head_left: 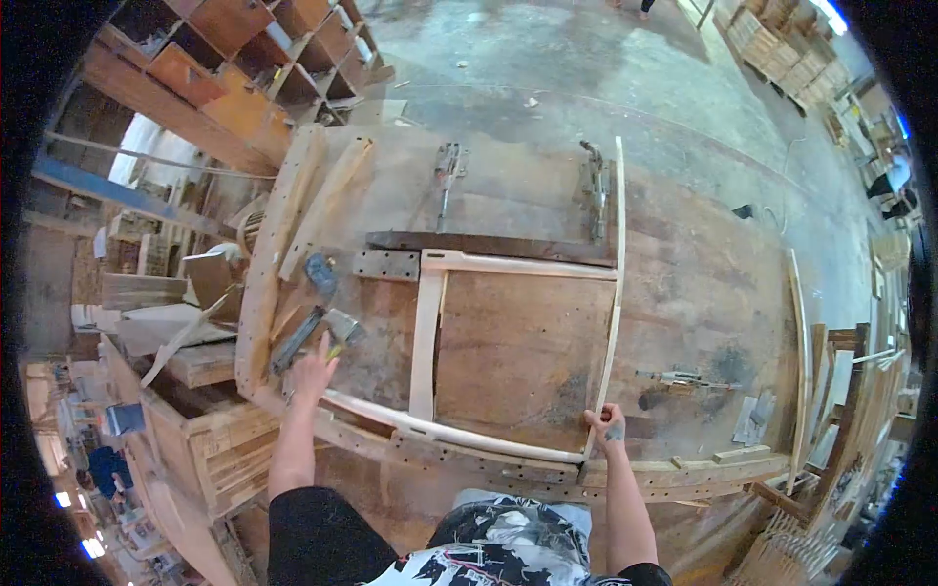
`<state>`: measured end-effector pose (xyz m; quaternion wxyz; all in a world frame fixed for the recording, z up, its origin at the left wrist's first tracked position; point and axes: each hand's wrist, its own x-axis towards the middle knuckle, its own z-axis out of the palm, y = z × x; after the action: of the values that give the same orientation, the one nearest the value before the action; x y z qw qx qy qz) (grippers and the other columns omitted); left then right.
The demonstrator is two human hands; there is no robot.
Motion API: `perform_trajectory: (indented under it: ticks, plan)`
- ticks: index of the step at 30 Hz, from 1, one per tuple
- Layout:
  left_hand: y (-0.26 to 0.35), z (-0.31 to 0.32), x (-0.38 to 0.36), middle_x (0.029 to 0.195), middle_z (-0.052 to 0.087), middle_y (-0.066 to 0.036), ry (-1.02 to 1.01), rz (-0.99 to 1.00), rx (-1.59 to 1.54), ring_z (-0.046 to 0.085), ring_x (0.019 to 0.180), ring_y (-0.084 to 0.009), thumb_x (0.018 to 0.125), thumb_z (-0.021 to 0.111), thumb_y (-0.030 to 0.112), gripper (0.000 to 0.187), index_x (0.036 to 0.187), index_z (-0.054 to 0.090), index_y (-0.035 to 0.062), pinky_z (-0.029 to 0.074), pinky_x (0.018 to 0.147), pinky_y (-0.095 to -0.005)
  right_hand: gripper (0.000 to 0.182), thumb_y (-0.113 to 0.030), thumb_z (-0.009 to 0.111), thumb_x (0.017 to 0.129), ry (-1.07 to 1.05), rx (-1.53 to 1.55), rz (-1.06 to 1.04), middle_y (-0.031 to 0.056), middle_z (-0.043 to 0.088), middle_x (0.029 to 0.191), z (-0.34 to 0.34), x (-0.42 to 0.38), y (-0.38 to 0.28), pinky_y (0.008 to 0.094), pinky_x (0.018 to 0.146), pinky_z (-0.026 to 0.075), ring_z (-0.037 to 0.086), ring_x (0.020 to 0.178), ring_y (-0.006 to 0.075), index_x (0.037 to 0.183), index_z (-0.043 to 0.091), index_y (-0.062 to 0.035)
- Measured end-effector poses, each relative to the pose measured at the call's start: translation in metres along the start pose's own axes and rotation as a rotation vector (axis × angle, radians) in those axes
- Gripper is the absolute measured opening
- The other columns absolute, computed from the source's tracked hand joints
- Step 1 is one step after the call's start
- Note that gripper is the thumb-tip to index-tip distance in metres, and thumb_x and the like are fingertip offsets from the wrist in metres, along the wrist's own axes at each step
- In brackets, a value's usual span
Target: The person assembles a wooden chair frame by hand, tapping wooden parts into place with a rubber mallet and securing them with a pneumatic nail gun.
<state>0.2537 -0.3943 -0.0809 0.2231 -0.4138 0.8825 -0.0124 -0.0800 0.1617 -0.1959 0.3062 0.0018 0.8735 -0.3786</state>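
My left hand [312, 375] reaches over the left of the workbench with fingers stretched out, holding nothing I can see. Just beyond its fingertips lie a dark elongated tool [296, 339] and a grey, metal-looking piece [342, 326]. A small yellow-green item [334, 353] sits against the fingers. At the frame's near right corner, my right hand [610, 423] is closed on a long thin wooden strip [616, 293]. That strip runs along the right side of a pale wooden frame, made of a near rail [489, 439], an upright [426, 342] and a far rail [528, 265].
The workbench [703, 293] carries toggle clamps [450, 181] at its far side and another clamp [674, 378] at right. A dark bar [489, 243] lies behind the frame. A blue object [319, 274] rests at left. Wooden cubbies [225, 59] stand far left; a wooden box [220, 449] is near left.
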Motion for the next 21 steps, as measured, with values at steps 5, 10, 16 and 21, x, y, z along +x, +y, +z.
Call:
perform_trajectory:
  ticks: [5, 10, 16, 21]
  plan:
    - [0.009, 0.013, 0.037, 0.097, 0.065, -0.014, 0.442, 0.066, -0.276, 0.066, 0.087, -0.0351, 0.096, 0.062, 0.031, 0.034, 0.124, 0.062, 0.0103, 0.053, 0.073, -0.0461, 0.039, -0.021, 0.083, 0.082, -0.032, 0.043, 0.031, 0.0081, 0.069, 0.09, -0.005, -0.006, -0.021, 0.0312, 0.072, 0.054, 0.065, 0.08, 0.0157, 0.105, 0.059, -0.0003]
    - [0.125, -0.026, 0.141, 0.084, 0.066, -0.009, 0.664, -0.062, -0.82, 0.068, 0.082, -0.0264, 0.1, 0.057, 0.042, 0.04, 0.116, 0.064, 0.0057, 0.052, 0.075, -0.0408, 0.035, -0.015, 0.081, 0.083, -0.023, 0.104, 0.026, 0.0079, 0.069, 0.09, -0.001, -0.005, -0.011, 0.0312, 0.072, 0.055, 0.066, 0.08, 0.0158, 0.105, 0.059, -0.0005]
    - [0.287, -0.12, 0.311, 0.07, 0.062, -0.015, -0.077, -0.696, -2.344, 0.062, 0.055, -0.0239, 0.1, 0.031, 0.069, 0.078, 0.134, 0.045, 0.0, 0.052, 0.045, -0.0348, 0.044, -0.022, 0.086, 0.078, -0.009, 0.089, 0.045, 0.0071, 0.069, 0.092, 0.003, 0.001, 0.012, 0.031, 0.074, 0.055, 0.066, 0.082, 0.0154, 0.107, 0.06, -0.002]
    - [0.256, -0.253, 0.348, 0.085, 0.065, -0.018, 0.617, 0.071, -2.158, 0.066, 0.058, -0.0252, 0.099, 0.036, 0.067, 0.073, 0.132, 0.039, 0.002, 0.052, 0.048, -0.0303, 0.049, -0.029, 0.087, 0.079, 0.007, 0.078, 0.073, 0.0081, 0.07, 0.093, -0.002, -0.008, -0.013, 0.032, 0.076, 0.056, 0.066, 0.083, 0.0165, 0.11, 0.062, -0.0012]
